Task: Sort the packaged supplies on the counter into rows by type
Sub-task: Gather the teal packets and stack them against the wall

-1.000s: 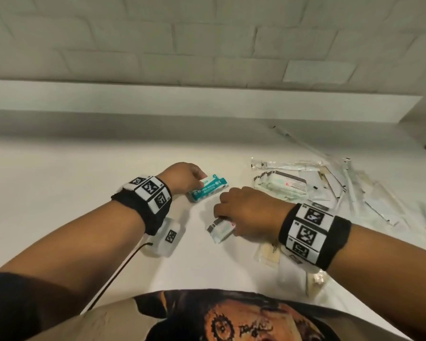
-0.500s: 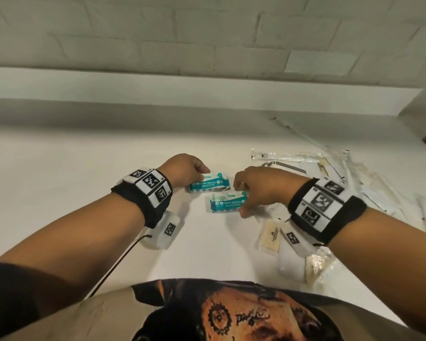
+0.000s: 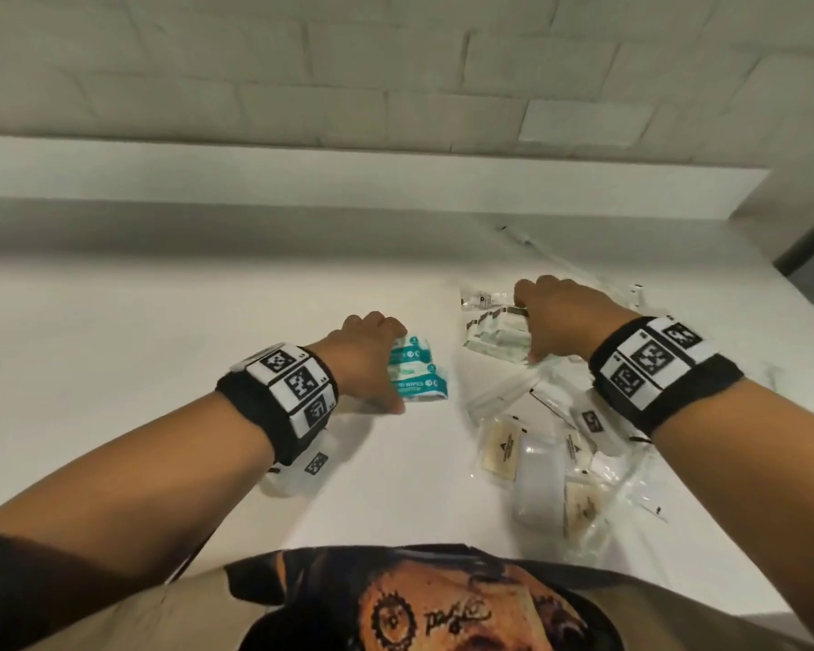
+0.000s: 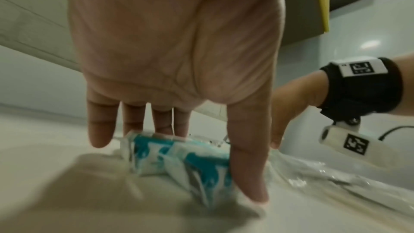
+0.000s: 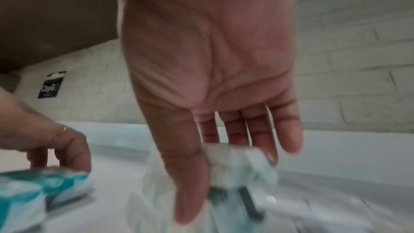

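Two teal wipe packets lie side by side on the white counter (image 3: 161, 368), the far one (image 3: 412, 353) and the near one (image 3: 419, 385). My left hand (image 3: 398, 368) arches over their left ends and holds them together. In the left wrist view that hand (image 4: 190, 162) has its thumb against the near packet (image 4: 208, 169) and its fingers behind the far packet (image 4: 156, 150). My right hand (image 3: 527, 326) grips a stack of pale green packets (image 3: 494, 338) further right. In the blurred right wrist view the right hand (image 5: 224, 180) pinches a pale packet (image 5: 237, 162) between thumb and fingers.
A loose pile of clear packets spreads at the right, with beige sachets (image 3: 504, 446) near the front edge. A clear sleeve with a small vial (image 3: 482, 298) lies behind the pale stack. The tiled wall and its ledge (image 3: 395, 176) close the back.
My right hand let go of the second teal packet beside the first and moved right and back onto the pale green packets. My left hand now spans both teal packets.
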